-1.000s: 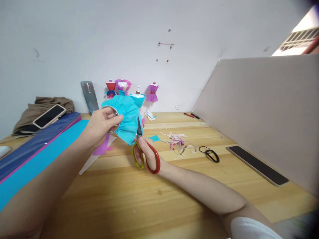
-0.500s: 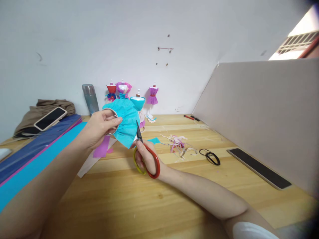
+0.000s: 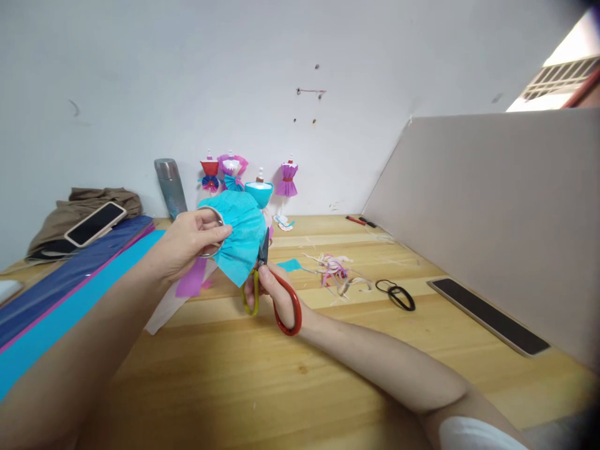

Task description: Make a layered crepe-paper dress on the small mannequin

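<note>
My left hand (image 3: pixel 197 240) pinches a gathered piece of turquoise crepe paper (image 3: pixel 239 234), its fingers inside a ring-like opening at the left end. The paper flares out to the right in pleats. My right hand (image 3: pixel 272 287) is closed on scissors (image 3: pixel 287 300) with one red and one yellow-green handle. Their dark blades point up at the flared right edge of the paper; the paper partly hides them. Behind the paper stands a small dress form with a turquoise top (image 3: pixel 259 194).
Several small dress forms, one in a purple dress (image 3: pixel 287 181), line the wall beside a metal flask (image 3: pixel 170 187). A heap of paper strips (image 3: pixel 335 269), a black hair tie (image 3: pixel 400 298) and a long dark bar (image 3: pixel 487 315) lie rightward. Coloured sheets (image 3: pixel 94 269) and a phone (image 3: pixel 96 224) are leftward.
The scissor handles have spread apart, the yellow-green one moving left. The turquoise paper and my left hand have shifted slightly right, and the blades sit a little farther right.
</note>
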The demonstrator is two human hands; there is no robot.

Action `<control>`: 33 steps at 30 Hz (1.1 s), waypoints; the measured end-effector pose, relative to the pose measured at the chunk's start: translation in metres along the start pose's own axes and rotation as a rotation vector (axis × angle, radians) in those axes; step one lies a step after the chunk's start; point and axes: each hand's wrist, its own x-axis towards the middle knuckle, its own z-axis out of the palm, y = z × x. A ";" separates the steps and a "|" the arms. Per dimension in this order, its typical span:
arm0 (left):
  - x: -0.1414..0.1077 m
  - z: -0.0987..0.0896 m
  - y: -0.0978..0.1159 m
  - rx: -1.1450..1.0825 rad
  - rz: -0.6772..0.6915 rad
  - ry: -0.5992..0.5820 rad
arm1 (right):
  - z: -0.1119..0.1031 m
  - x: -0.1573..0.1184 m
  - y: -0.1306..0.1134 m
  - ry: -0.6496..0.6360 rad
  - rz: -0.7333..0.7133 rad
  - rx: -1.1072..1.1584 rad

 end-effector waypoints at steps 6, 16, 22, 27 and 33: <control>-0.001 0.000 -0.003 0.057 0.018 -0.022 | -0.002 0.000 -0.001 0.003 -0.013 -0.010; -0.002 0.001 -0.006 0.077 0.014 -0.049 | -0.003 0.001 -0.001 0.001 -0.001 -0.024; -0.002 0.001 -0.008 0.085 0.018 -0.062 | -0.003 0.002 0.000 0.007 -0.026 -0.017; -0.002 0.000 -0.008 0.097 0.027 -0.056 | -0.003 0.002 0.003 0.011 -0.049 -0.005; -0.001 -0.001 -0.007 0.101 0.027 -0.056 | -0.001 0.000 0.001 0.019 -0.050 -0.005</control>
